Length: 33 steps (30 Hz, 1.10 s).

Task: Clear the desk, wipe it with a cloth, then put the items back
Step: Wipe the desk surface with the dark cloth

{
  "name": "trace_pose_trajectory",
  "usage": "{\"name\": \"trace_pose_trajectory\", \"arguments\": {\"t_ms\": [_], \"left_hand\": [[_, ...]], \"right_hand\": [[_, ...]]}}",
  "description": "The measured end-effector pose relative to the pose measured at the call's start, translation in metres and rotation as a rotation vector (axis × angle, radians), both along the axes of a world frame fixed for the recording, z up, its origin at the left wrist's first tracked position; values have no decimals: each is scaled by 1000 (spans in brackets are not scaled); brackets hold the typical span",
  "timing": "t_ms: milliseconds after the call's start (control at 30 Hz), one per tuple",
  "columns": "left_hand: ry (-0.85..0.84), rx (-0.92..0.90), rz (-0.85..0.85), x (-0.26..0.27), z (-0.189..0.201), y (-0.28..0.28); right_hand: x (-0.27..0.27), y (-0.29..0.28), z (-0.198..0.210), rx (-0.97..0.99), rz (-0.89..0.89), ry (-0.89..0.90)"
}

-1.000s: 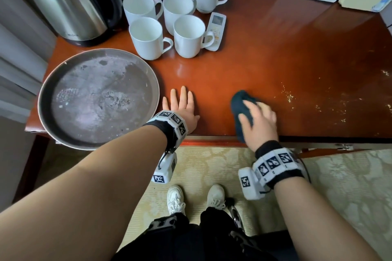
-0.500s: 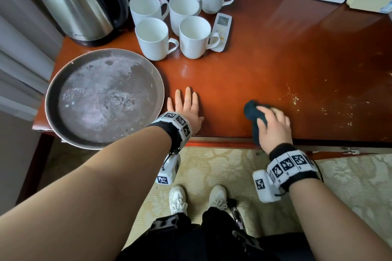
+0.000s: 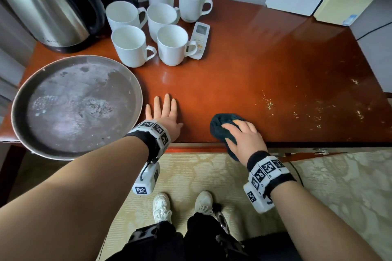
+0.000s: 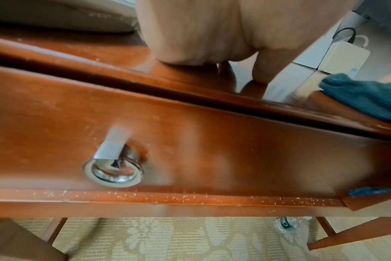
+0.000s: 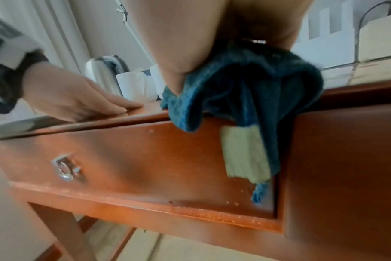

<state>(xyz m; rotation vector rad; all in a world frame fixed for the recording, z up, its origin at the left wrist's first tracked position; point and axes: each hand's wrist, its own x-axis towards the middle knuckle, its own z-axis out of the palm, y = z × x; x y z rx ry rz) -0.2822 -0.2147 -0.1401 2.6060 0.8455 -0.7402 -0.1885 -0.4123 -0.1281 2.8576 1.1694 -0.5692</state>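
Desk [image 3: 244,74], red-brown wood, glossy top; drawer front [image 4: 190,150] with round metal pull [image 4: 113,169] below the near edge.

Near edge, middle: left hand [image 3: 164,112] flat on the top, palm down, fingers straight and close together, holding nothing.

Near edge, right of middle: right hand [image 3: 246,137] pressing down on a dark teal cloth [image 3: 220,125], fingers bent over it; part of the cloth hangs over the edge onto the drawer front, pale tag showing.

Near left corner: round metal tray [image 3: 21,95], stained, overhanging the near edge.

Right side: pale specks on the surface.

Far left corner: steel kettle [image 3: 48,10].

Far edge, left of middle: six white mugs [image 3: 131,46], clustered upright; white remote [image 3: 200,36] touching their right side.
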Motion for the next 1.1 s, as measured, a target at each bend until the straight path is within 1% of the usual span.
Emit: {"name": "trace_pose_trajectory", "arguments": {"t_ms": [67,133,167,200,267,333,400,467,500,600,700,800,933,1100], "left_hand": [[-1,6,29,4,3,-3],[-38,6,11,13,10,-13],[-67,5,-20,21,12,-20],[-90,0,-53,30,14,-26],[-78,-21,-96,50,14,-39],[-24,-26,-87,67,11,-52],[16,8,-46,81,6,-64],[19,48,-22,94,4,-76],[10,57,-25,99,4,-82],[14,45,-8,115,3,-94],[9,47,54,123,0,-103],[-3,58,62,125,-2,-113],[31,68,42,130,-1,-129],[18,58,60,129,-1,-127]], "right_hand": [[11,-15,9,20,26,112],[27,-23,20,121,-70,223],[39,-25,26,211,-142,223],[53,-26,31,300,-212,184],[87,-23,36,388,-292,61],[122,-15,35,320,-300,-11],[148,-6,26,142,-282,26],[160,-2,13,-56,-219,74],[164,-2,6,-107,-189,76],[171,-8,0,-96,-143,52],[179,-18,1,-80,-33,25],[183,-32,0,-55,45,31],[185,-42,-4,-47,69,47],[172,-60,-1,2,133,62]]}}
